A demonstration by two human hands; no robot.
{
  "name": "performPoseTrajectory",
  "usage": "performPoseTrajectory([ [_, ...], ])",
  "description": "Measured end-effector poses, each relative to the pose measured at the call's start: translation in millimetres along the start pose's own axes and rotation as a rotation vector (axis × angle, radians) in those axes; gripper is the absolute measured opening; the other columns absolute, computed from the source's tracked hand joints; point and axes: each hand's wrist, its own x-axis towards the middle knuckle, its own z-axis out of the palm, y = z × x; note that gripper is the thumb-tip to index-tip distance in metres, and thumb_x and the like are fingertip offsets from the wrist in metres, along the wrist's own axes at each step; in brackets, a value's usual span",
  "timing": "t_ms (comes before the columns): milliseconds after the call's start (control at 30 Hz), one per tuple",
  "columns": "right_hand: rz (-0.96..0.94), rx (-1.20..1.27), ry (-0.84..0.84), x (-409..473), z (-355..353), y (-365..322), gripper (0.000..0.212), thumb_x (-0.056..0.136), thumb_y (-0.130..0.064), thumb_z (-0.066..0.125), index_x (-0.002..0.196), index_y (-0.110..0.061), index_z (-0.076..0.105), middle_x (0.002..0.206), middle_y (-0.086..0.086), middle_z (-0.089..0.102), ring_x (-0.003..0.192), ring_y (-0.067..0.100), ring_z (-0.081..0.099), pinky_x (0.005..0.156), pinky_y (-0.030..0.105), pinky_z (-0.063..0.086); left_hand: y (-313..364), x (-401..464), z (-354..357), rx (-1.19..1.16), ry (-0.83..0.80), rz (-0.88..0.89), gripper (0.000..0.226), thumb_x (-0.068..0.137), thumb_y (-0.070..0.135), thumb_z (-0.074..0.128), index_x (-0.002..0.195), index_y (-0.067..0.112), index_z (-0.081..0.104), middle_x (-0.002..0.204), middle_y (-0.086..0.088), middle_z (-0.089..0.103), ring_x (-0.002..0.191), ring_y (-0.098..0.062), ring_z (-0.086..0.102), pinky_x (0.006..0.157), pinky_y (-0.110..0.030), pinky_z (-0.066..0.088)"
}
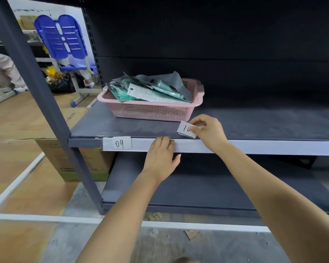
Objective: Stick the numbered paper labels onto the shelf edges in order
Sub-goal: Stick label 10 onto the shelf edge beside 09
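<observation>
A white strip (254, 147) runs along the front edge of the dark shelf (122, 126). At the strip's left end sits a paper label marked "09" (122, 143). My left hand (160, 158) grips the strip's edge to the right of that label, fingers curled over the top and thumb beneath. My right hand (207, 131) pinches a white paper label (186, 129) just above the shelf edge; its writing starts with "1" and the rest is hidden by my fingers.
A pink perforated basket (152, 111) with packaged items stands on the shelf behind my hands. A lower shelf (179, 186) lies below. The grey upright post (46, 103) stands at left, with a cardboard box (78, 164) behind it and blue chairs (62, 37) farther off.
</observation>
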Motion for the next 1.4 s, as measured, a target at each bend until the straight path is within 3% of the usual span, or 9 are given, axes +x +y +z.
performPoseTrajectory([
  [100,0.012,0.013,-0.034,1,3,0,0.009,0.086,-0.006,0.064,0.086,-0.014,0.062,0.085,-0.001,0.064,0.077,0.014,0.057,0.054,0.002,0.041,0,-1,-2,-0.018,-0.015,-0.013,0.04,0.077,0.031,0.069,0.102,0.001,0.063,0.099,-0.012,0.061,0.093,-0.032,0.059,0.086,-0.038,0.05],
  [233,0.026,-0.06,-0.081,2,4,3,0.004,0.086,-0.008,0.064,0.088,-0.011,0.065,0.081,-0.001,0.062,0.077,0.012,0.056,0.062,0.008,0.04,0,-2,-4,-0.051,-0.012,0.0,0.041,0.087,0.033,0.056,0.114,0.003,0.058,0.111,-0.011,0.055,0.106,-0.029,0.051,0.097,-0.036,0.04],
  [433,0.05,-0.21,-0.161,0,7,12,0.009,0.085,-0.01,0.065,0.08,-0.018,0.063,0.079,-0.002,0.063,0.08,0.013,0.058,0.073,0.021,0.046,0,-3,-4,-0.06,-0.015,-0.001,0.037,0.088,0.034,0.054,0.111,0.006,0.057,0.109,-0.009,0.053,0.105,-0.028,0.049,0.095,-0.034,0.039],
  [567,0.059,-0.109,-0.136,0,9,9,0.005,0.086,-0.009,0.065,0.084,-0.014,0.064,0.078,-0.002,0.062,0.079,0.013,0.057,0.075,0.022,0.045,-1,-3,-5,-0.052,-0.039,0.001,0.04,0.091,0.037,0.049,0.117,0.007,0.053,0.115,-0.007,0.05,0.11,-0.025,0.045,0.099,-0.032,0.035],
  [733,0.045,0.017,-0.021,6,8,-2,0.005,0.087,-0.009,0.064,0.086,-0.014,0.062,0.084,0.002,0.065,0.073,0.012,0.057,0.054,0.002,0.042,-2,-3,-6,-0.06,-0.055,-0.003,0.043,0.092,0.038,0.046,0.121,0.006,0.05,0.119,-0.007,0.048,0.114,-0.025,0.043,0.102,-0.031,0.032],
  [900,0.069,0.026,-0.05,5,13,5,0.005,0.087,-0.008,0.064,0.087,-0.012,0.061,0.083,0.004,0.064,0.077,0.015,0.058,0.056,0.008,0.043,-2,-3,-6,-0.059,-0.054,-0.001,0.041,0.092,0.038,0.046,0.12,0.007,0.051,0.118,-0.006,0.048,0.113,-0.024,0.043,0.101,-0.031,0.032],
  [1133,0.033,-0.197,-0.165,3,14,16,0.009,0.088,-0.01,0.062,0.082,-0.016,0.064,0.083,-0.001,0.062,0.08,0.012,0.055,0.062,0.011,0.04,-2,-3,-6,-0.053,-0.043,0.006,0.038,0.091,0.036,0.048,0.117,0.008,0.053,0.114,-0.007,0.049,0.108,-0.024,0.045,0.096,-0.032,0.035],
  [1233,0.003,-0.266,-0.162,3,16,19,0.008,0.088,-0.012,0.062,0.085,-0.014,0.068,0.087,-0.003,0.063,0.081,0.01,0.054,0.073,0.019,0.042,-2,-3,-5,-0.053,-0.039,0.003,0.038,0.091,0.036,0.048,0.116,0.008,0.054,0.113,-0.007,0.049,0.107,-0.024,0.045,0.096,-0.031,0.035],
  [1400,0.02,-0.246,-0.147,3,14,23,0.008,0.088,-0.014,0.062,0.083,-0.015,0.068,0.079,-0.006,0.06,0.072,0.008,0.05,0.064,0.017,0.037,0,-3,-5,-0.048,-0.023,0.01,0.037,0.09,0.035,0.051,0.114,0.007,0.056,0.11,-0.008,0.051,0.105,-0.026,0.048,0.095,-0.034,0.038],
])
